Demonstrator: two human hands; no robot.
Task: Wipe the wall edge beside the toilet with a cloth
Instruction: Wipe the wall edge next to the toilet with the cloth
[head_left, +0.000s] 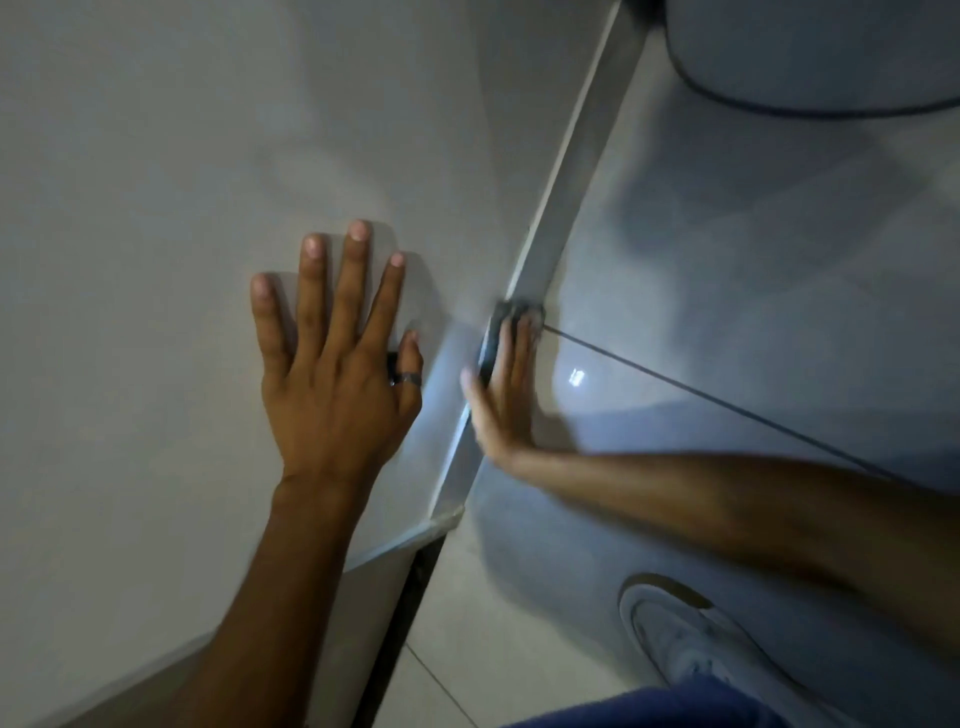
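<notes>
1. A small dark cloth (518, 312) sits on the wall edge (558, 228), just above a floor grout line (blurred).
2. The right hand (501, 387) presses it there under flat fingers.
3. The left hand (335, 364), ringed, lies spread and empty against the wall (156, 208).
4. The toilet (810, 52) stands top right.

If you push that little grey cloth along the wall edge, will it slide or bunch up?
Probably slide: the cloth looks small and crumpled under the right hand's fingers, so it seems soft and floppy. The wall edge looks smooth and shiny. Pushed loosely, it might bunch.
</notes>
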